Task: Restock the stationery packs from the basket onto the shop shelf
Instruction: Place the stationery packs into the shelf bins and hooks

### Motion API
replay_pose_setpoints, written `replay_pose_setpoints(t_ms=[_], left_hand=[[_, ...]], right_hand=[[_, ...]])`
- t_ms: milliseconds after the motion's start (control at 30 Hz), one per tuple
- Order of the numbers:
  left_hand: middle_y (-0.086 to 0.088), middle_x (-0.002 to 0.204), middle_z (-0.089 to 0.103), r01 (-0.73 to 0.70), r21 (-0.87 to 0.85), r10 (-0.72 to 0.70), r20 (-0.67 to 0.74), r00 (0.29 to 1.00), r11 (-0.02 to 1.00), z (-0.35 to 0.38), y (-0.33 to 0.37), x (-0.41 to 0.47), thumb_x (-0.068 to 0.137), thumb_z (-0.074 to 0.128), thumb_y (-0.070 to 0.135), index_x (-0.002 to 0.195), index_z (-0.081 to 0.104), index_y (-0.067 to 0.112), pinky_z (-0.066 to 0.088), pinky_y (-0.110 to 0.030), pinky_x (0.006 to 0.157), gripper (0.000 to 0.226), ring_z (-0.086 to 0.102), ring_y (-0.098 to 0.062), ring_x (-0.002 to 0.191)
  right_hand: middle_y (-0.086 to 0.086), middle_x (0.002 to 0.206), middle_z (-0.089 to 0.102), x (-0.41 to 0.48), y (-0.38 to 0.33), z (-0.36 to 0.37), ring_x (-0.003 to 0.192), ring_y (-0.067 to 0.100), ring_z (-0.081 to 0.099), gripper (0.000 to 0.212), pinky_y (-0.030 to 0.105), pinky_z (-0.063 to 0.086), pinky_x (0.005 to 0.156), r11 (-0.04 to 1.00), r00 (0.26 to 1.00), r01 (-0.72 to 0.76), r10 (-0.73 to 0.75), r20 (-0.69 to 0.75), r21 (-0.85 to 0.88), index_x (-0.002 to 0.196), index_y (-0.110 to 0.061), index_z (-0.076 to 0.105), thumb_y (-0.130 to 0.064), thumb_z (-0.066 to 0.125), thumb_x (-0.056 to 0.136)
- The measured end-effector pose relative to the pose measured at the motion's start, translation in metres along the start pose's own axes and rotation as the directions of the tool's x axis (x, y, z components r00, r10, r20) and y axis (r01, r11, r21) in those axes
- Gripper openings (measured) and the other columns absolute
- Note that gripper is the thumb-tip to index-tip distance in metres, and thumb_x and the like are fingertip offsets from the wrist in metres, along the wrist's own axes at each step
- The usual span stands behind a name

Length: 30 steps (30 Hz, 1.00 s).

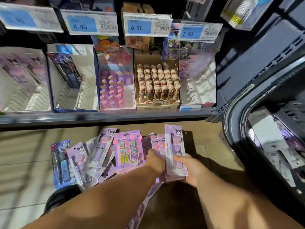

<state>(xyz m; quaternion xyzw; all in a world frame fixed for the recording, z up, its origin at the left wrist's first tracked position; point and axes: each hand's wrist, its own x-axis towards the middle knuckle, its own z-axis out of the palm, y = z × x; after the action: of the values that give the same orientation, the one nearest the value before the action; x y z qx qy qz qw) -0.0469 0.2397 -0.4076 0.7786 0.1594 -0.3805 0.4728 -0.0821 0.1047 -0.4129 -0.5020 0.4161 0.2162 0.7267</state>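
Several purple and pink stationery packs lie fanned out on the floor below the shelf, among them a pink eraser pack [129, 150] and a blue pen pack [60, 162]. My right hand [188, 169] grips a tall lilac pen pack [175, 146], held upright. My left hand [154, 160] holds a bunch of pink-topped packs [158, 142] just left of it. The dark basket [234, 123] stands at the right with more packs inside [277, 156]. The shelf [107, 116] above carries open display boxes.
On the shelf, a white box with one dark pack [66, 71], a pink pen box [115, 83], a brown box of character pens [156, 83] and a nearly bare white tray [198, 86]. Price tags [89, 23] hang above. A dark shoe [62, 197] is at lower left.
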Motion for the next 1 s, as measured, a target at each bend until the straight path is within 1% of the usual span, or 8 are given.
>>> replay_pose_setpoints(t_ms=[100, 267, 367, 467, 633, 867, 933, 1000], left_hand=[[-0.021, 0.141, 0.044, -0.048, 0.174, 0.044, 0.023, 0.999, 0.984, 0.005, 0.004, -0.003, 0.094, 0.049, 0.008, 0.144, 0.028, 0.004, 0.041, -0.038, 0.104, 0.054, 0.048, -0.035, 0.127], [-0.017, 0.133, 0.054, -0.113, 0.25, 0.093, 0.091, 0.991, 0.962, 0.007, 0.01, -0.006, 0.099, 0.043, 0.013, 0.134, 0.044, 0.005, 0.044, -0.036, 0.101, 0.036, 0.054, -0.032, 0.121], [-0.016, 0.135, 0.054, -0.125, 0.248, 0.106, 0.087, 0.991, 0.961, -0.001, 0.013, -0.006, 0.1, 0.042, 0.014, 0.129, 0.048, 0.015, 0.042, -0.034, 0.101, 0.03, 0.053, -0.03, 0.123], [-0.017, 0.129, 0.056, -0.112, 0.126, 0.104, 0.068, 0.992, 0.986, -0.01, 0.014, -0.004, 0.099, 0.044, 0.013, 0.132, 0.049, 0.01, 0.045, -0.036, 0.098, 0.033, 0.055, -0.024, 0.103], [-0.011, 0.095, 0.062, -0.099, -0.045, 0.102, 0.064, 0.993, 0.994, -0.031, 0.025, -0.012, 0.094, 0.056, 0.013, 0.096, 0.056, 0.01, 0.057, -0.036, 0.074, 0.004, 0.06, -0.022, 0.078], [-0.008, 0.075, 0.065, -0.092, 0.039, 0.088, 0.109, 0.99, 0.995, -0.111, 0.05, -0.033, 0.094, 0.06, 0.012, 0.094, 0.066, 0.007, 0.056, -0.032, 0.071, 0.008, 0.06, -0.017, 0.058], [-0.004, 0.073, 0.066, -0.069, 0.018, 0.065, 0.166, 0.984, 0.997, -0.14, 0.046, -0.047, 0.096, 0.057, 0.009, 0.09, 0.063, 0.013, 0.054, -0.022, 0.062, 0.01, 0.062, -0.009, 0.054], [0.0, 0.069, 0.067, -0.061, -0.009, 0.061, 0.175, 0.983, 0.998, -0.166, 0.035, -0.057, 0.097, 0.056, 0.009, 0.089, 0.061, 0.016, 0.053, -0.016, 0.056, 0.012, 0.062, -0.005, 0.051]], right_hand=[[0.02, 0.103, 0.07, 0.008, 0.0, 0.001, 0.09, 0.037, 0.066, 0.024, 0.05, 0.051, 0.088, 0.998, 0.997, 0.028, -0.032, -0.07, -0.062, 0.11, -0.011, 0.062, -0.005, 0.064, 0.087], [0.011, 0.085, 0.07, 0.012, 0.002, 0.007, 0.072, 0.026, 0.066, 0.013, 0.034, 0.053, 0.069, 0.988, 0.987, 0.056, -0.077, -0.138, -0.145, 0.104, -0.011, 0.062, -0.009, 0.061, 0.091], [0.011, 0.086, 0.071, 0.011, 0.002, 0.007, 0.075, 0.027, 0.067, 0.017, 0.037, 0.052, 0.072, 0.99, 0.99, 0.051, -0.068, -0.12, -0.133, 0.108, -0.012, 0.064, -0.013, 0.063, 0.091], [0.012, 0.096, 0.071, 0.005, -0.003, 0.012, 0.084, 0.031, 0.065, 0.018, 0.038, 0.053, 0.072, 0.983, 0.994, 0.058, -0.074, -0.082, -0.176, 0.108, -0.016, 0.065, -0.017, 0.064, 0.09], [0.007, 0.108, 0.071, -0.002, -0.012, 0.024, 0.106, 0.025, 0.063, 0.022, 0.041, 0.044, 0.101, 0.975, 0.991, 0.121, -0.13, -0.039, -0.186, 0.111, -0.019, 0.066, -0.016, 0.064, 0.09], [0.0, 0.121, 0.062, -0.026, -0.039, 0.078, 0.114, 0.02, 0.054, 0.042, 0.032, 0.038, 0.083, 0.928, 0.974, 0.214, -0.177, 0.144, -0.304, 0.123, -0.022, 0.059, -0.034, 0.066, 0.083], [0.004, 0.122, 0.062, -0.034, -0.038, 0.102, 0.115, 0.024, 0.055, 0.042, 0.032, 0.039, 0.083, 0.909, 0.965, 0.226, -0.16, 0.208, -0.35, 0.114, -0.021, 0.062, -0.037, 0.069, 0.076], [0.011, 0.119, 0.065, -0.037, -0.031, 0.124, 0.117, 0.033, 0.055, 0.046, 0.041, 0.039, 0.101, 0.911, 0.961, 0.221, -0.142, 0.238, -0.349, 0.097, -0.019, 0.068, -0.04, 0.071, 0.057]])
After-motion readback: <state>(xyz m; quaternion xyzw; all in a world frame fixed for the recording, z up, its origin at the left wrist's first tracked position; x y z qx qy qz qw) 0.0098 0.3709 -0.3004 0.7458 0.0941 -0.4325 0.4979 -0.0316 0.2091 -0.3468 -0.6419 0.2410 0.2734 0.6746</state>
